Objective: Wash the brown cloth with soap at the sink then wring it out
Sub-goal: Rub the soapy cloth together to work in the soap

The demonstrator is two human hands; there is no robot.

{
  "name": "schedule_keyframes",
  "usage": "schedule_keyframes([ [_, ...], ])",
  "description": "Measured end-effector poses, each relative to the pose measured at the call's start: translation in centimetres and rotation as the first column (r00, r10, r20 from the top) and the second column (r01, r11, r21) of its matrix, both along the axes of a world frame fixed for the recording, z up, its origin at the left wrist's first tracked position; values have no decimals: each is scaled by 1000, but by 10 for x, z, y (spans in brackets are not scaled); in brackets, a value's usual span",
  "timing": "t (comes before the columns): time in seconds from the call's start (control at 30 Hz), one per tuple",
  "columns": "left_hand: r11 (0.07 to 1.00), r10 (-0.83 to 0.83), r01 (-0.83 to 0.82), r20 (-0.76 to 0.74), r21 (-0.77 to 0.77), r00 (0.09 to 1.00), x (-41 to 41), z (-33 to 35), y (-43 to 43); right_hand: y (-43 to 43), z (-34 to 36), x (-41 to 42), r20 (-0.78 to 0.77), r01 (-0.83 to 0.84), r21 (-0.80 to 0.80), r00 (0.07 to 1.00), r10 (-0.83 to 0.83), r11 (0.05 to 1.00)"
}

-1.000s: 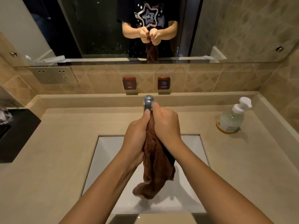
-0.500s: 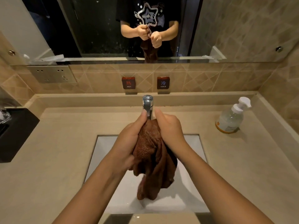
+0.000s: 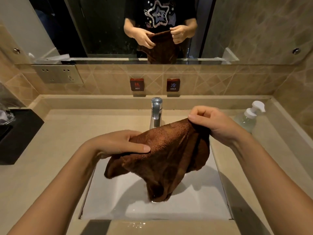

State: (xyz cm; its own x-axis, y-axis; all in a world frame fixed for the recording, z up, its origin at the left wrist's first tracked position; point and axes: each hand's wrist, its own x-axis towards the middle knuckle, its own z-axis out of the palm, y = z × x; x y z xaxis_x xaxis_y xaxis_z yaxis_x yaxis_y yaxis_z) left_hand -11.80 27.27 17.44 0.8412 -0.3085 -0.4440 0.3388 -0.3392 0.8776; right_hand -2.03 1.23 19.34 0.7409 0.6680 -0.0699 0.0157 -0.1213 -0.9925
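Note:
The brown cloth (image 3: 167,155) hangs spread out over the white sink (image 3: 108,197), its lowest fold touching the basin floor. My left hand (image 3: 118,143) grips the cloth's left edge, thumb on top. My right hand (image 3: 210,122) pinches the upper right corner, higher and farther back. The chrome tap (image 3: 156,111) stands just behind the cloth; no water stream shows. A clear pump soap bottle (image 3: 250,116) sits on the counter at the right.
Hot (image 3: 137,84) and cold (image 3: 173,85) buttons are on the tiled wall behind the tap. A black tray (image 3: 18,133) lies on the counter at the left. Above is a mirror (image 3: 101,28) showing the person. Beige counter (image 3: 55,150) surrounds the sink.
Both hands were pressed together around the bunched cloth in front of the tap. They have moved apart, the right hand up and to the right, and the cloth is now opened out between them.

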Motion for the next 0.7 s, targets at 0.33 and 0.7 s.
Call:
schedule_keyframes([
  [0.33,961,63,-79,-70,-264,996,-4,-17,-10,-6,-6,2,114,-72,-19,991,73,997],
  [0.7,828,326,-294,-17,-478,945,9,-12,-11,-9,-20,5,92,-155,-165,981,171,974],
])
